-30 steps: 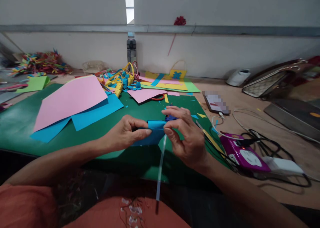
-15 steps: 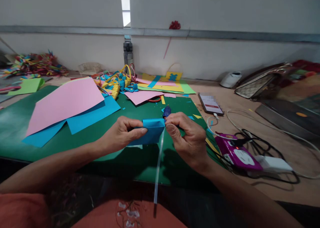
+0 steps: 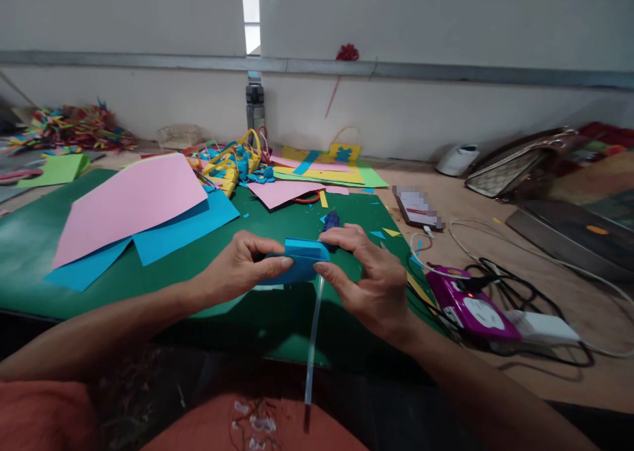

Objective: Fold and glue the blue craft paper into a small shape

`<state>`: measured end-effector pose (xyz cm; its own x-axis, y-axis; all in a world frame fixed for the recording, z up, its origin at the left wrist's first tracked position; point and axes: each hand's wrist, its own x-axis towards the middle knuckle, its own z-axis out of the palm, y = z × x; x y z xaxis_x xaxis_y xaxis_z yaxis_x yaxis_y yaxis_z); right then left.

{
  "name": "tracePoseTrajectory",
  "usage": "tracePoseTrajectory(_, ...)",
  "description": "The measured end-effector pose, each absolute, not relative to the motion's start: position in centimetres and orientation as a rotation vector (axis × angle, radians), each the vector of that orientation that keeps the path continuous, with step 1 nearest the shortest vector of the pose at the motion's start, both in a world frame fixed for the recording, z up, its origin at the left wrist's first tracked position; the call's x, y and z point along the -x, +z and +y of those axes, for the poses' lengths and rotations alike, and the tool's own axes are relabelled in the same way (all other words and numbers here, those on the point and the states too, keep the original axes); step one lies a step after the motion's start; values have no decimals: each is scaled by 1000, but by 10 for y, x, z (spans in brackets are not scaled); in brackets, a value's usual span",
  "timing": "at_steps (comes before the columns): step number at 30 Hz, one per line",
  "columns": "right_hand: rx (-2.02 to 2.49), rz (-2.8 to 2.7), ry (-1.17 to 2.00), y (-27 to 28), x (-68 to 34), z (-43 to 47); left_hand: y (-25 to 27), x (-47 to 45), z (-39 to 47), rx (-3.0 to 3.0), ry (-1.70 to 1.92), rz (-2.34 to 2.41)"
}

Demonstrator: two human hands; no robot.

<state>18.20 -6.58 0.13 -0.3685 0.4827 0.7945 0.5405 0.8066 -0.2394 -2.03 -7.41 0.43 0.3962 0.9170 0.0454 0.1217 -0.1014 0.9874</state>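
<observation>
A small blue folded paper piece (image 3: 300, 269), shaped like a flat pouch, is held over the green mat (image 3: 212, 332). My left hand (image 3: 238, 266) pinches its left side, thumb in front and fingers behind. At its right edge my right hand (image 3: 374, 276) has the thumb low on the front and the fingertips at the top corner. Just beyond the paper lies a glue gun, whose dark blue front end (image 3: 331, 221) shows; the paper and my right hand hide its middle. A clear glue stick (image 3: 313, 345) sticks out toward me past the mat's front edge.
Large pink (image 3: 133, 207) and blue sheets (image 3: 188, 226) lie at left. Yellow and blue paper baskets (image 3: 230, 170) stand behind, beside more sheets and red-handled scissors (image 3: 308, 198). At right are a phone (image 3: 419, 207), a purple power strip (image 3: 470, 309) with cables, and a bag (image 3: 510, 167).
My right hand's curled fingers have opened out and now grip the paper's right edge between thumb and fingertips. The pouch's opening has been pressed flatter, its top tilted toward me.
</observation>
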Motion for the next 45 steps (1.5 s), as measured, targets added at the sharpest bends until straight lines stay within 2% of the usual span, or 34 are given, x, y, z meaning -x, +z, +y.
tracePoseTrajectory(6, 775, -2007, -67, 1, -182, -67, -3, 18, -71, -1219, 1048, 940)
tracePoseTrajectory(10, 772, -2014, -54, 2, -182, -69, -2, 17, -69, -1084, 997, 841)
tracePoseTrajectory(15, 715, -2027, -46, 2, -182, -70, 0, 17, -69, -1108, 949, 803)
tracePoseTrajectory(25, 709, -2020, -89, -1, -182, -67, -7, 11, -74, -1101, 1113, 843)
tracePoseTrajectory(45, 729, -2045, -25, -5, -179, -68, -10, 7, -83, -1170, 1183, 820)
